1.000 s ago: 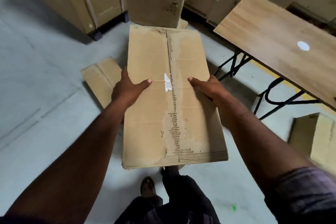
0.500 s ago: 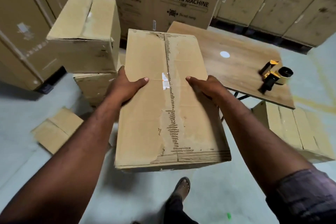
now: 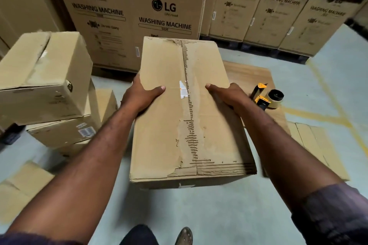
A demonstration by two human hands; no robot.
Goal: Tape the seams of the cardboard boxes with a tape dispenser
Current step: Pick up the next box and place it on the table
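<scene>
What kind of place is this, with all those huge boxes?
Most likely a warehouse or storeroom. Tall cartons printed WASHING MACHINE stand in rows, the bare concrete floor has yellow painted lines, and a tape dispenser lies on a wooden table near the carried cardboard box.

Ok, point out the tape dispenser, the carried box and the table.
tape dispenser [image 3: 262,100]: head view, yellow and black frame.
carried box [image 3: 159,135]: head view, top face left of seam.
table [image 3: 249,73]: head view, bare wooden top.

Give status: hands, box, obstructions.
Left hand and right hand grip box sides, thumbs on top. Top seam untaped. Dispenser lies on table, right of box.
</scene>
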